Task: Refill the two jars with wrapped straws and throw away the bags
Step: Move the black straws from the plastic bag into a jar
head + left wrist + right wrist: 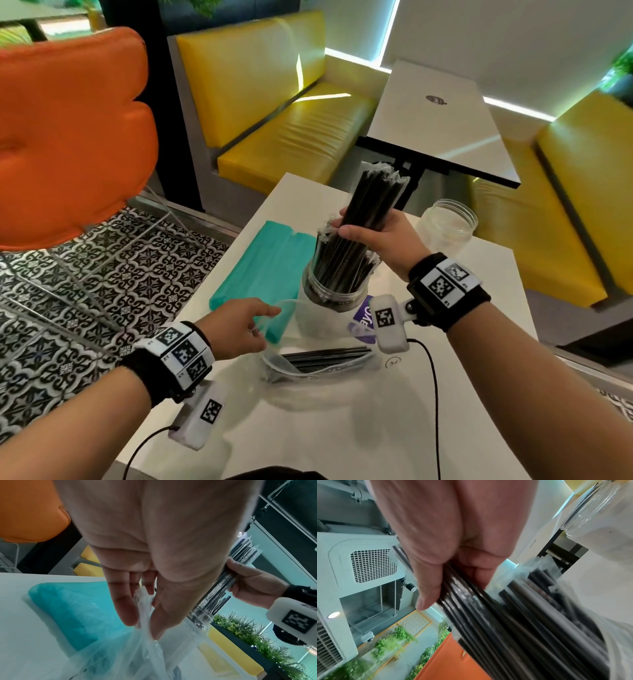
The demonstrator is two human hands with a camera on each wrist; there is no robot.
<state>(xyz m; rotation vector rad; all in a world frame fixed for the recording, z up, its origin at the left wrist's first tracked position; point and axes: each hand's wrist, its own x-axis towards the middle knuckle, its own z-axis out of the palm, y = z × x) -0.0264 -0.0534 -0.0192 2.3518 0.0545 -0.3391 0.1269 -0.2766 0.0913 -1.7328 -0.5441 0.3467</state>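
Observation:
My right hand (359, 229) grips a bundle of black wrapped straws (363, 219) whose lower ends stand inside a clear jar (334, 298) at the table's middle; the same bundle of straws (513, 615) fills the right wrist view under my right hand (447, 574). A second clear jar (445, 226) stands empty at the back right. My left hand (239, 325) pinches the mouth of a clear plastic bag (308, 370) with a few black straws left in it. In the left wrist view my left hand (144, 608) bunches the bag (137, 649) between thumb and fingers.
A full bag of teal straws (263, 267) lies on the white table (445, 394) left of the jars. An orange chair (68, 130) stands at the left, yellow benches (281, 113) and another table (442, 120) behind. A purple label (364, 318) lies by the jar.

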